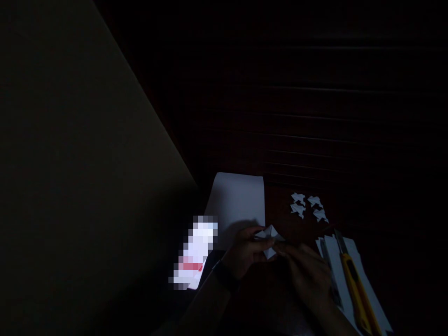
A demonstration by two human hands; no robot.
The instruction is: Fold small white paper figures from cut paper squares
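Observation:
In very dim light, my left hand [245, 252] and my right hand [304, 275] meet over a dark table, both pinching a small folded white paper piece [270, 237] between their fingertips. A dark band sits on my left wrist. The paper piece is partly folded into pointed flaps and held just above the tabletop.
A white paper sheet [238, 198] lies behind my left hand. Several small folded paper figures [308, 207] sit in a cluster to the right. A yellow utility knife [355, 284] rests on white paper strips [336, 266]. A lit, blurred screen [196, 254] glows at left, beside a pale wall [70, 163].

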